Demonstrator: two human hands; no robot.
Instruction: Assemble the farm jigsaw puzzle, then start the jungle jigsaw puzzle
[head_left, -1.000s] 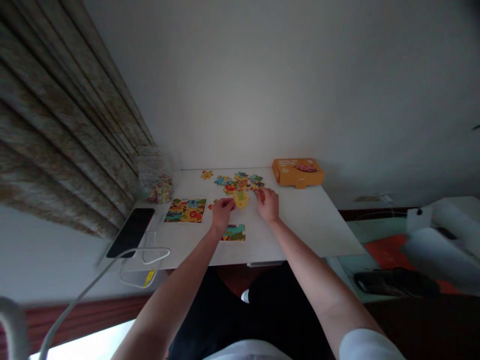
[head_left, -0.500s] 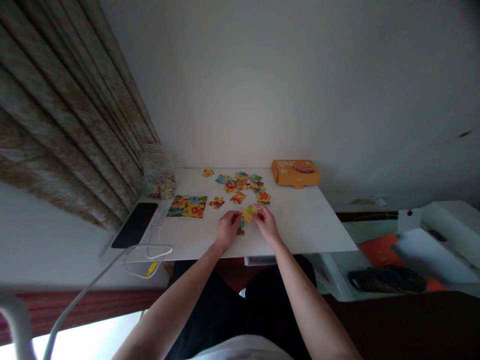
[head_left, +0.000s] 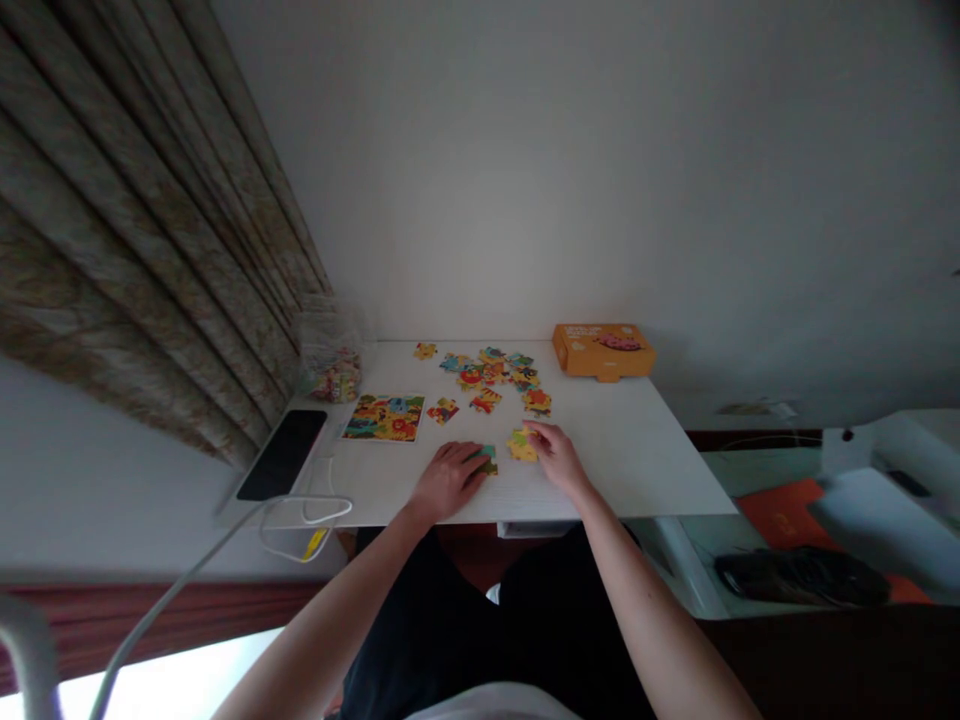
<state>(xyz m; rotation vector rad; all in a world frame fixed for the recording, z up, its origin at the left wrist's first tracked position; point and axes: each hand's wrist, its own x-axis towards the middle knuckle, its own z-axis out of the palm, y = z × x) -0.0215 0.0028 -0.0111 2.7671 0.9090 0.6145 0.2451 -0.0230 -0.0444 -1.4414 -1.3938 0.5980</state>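
Near the table's front edge, my left hand [head_left: 448, 482] lies with its fingers stretched flat, the tips over a green puzzle piece [head_left: 490, 464] and partly covering it. To its right, my right hand [head_left: 559, 458] pinches the right edge of a yellow puzzle piece [head_left: 520, 447]. That piece is on or just above the tabletop, with a small gap between it and the green one. Beyond the hands are a striped orange piece [head_left: 486, 400], an orange piece [head_left: 537, 402] and a red-and-yellow piece [head_left: 442, 411]. Further back lies a cluster of several pieces [head_left: 493, 372].
A colourful picture card [head_left: 384, 418] lies left of the hands, beside a black phone [head_left: 283, 455] and a white cable [head_left: 330, 514]. A clear bag of pieces [head_left: 335, 375] stands back left. An orange box [head_left: 604, 352] sits back right on the white table [head_left: 630, 460].
The yellow piece, held between both hands before, has moved right and down in my right hand. My left hand has let go of it and now lies flat over the green piece.
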